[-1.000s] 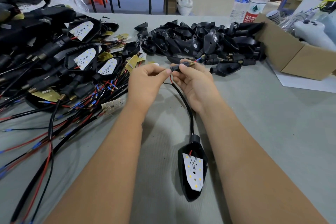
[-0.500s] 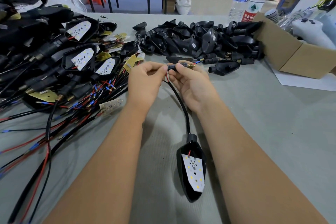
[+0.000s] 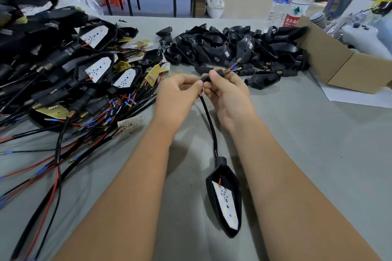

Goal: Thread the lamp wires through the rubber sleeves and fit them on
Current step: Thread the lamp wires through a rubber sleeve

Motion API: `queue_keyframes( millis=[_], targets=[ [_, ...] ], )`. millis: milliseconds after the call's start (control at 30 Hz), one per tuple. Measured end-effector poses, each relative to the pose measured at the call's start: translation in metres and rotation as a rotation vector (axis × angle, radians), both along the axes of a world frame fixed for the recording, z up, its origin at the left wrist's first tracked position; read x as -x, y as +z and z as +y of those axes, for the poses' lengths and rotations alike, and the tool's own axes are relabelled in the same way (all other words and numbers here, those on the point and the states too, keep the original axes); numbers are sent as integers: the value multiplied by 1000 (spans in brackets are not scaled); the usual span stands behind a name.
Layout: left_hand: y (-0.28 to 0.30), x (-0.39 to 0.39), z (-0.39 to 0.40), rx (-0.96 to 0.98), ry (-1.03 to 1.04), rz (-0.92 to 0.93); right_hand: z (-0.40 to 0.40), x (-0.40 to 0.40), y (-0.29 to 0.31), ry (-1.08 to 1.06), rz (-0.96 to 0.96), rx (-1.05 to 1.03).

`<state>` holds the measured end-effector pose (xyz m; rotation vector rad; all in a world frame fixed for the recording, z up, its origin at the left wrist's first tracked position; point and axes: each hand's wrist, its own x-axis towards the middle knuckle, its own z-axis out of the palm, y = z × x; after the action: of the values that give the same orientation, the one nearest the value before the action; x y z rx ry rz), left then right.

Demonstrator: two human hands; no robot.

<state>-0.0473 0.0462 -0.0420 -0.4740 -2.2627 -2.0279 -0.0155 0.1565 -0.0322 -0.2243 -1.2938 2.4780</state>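
Left of both hands, a heap of finished lamps (image 3: 99, 65) spreads its red and black leads across the table (image 3: 318, 154). The left hand (image 3: 177, 95) pinches the black cable (image 3: 209, 121) just below the rubber sleeve (image 3: 205, 79). The right hand (image 3: 228, 93) grips that sleeve between thumb and fingers. A second ago only the wire tips showed past the right fingers; now the brass threaded end (image 3: 226, 70) stands clear with the blue-tipped wires (image 3: 234, 68) beyond it, so the sleeve looks nearly seated. The lamp head (image 3: 226, 199) lies on the table below the wrists, between the forearms. Beyond the right hand sit empty black shells (image 3: 233, 46).
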Motion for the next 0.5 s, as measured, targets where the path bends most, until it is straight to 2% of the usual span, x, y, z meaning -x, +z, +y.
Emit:
queue_keyframes(
  millis=[100, 167, 267, 433, 500],
  targets=[
    [0, 0, 1, 27, 4, -29, 3, 0, 0, 2, 23, 78],
    [2, -3, 2, -26, -11, -78, 4, 0, 0, -20, 16, 78],
    [5, -7, 5, -131, -64, -157, 6, 0, 0, -68, 2, 9],
    [2, -6, 6, -49, -35, -117, 3, 1, 0, -58, -15, -172],
    [1, -4, 5, -49, -26, -129, 2, 1, 0, -48, -15, -179]
  ],
)
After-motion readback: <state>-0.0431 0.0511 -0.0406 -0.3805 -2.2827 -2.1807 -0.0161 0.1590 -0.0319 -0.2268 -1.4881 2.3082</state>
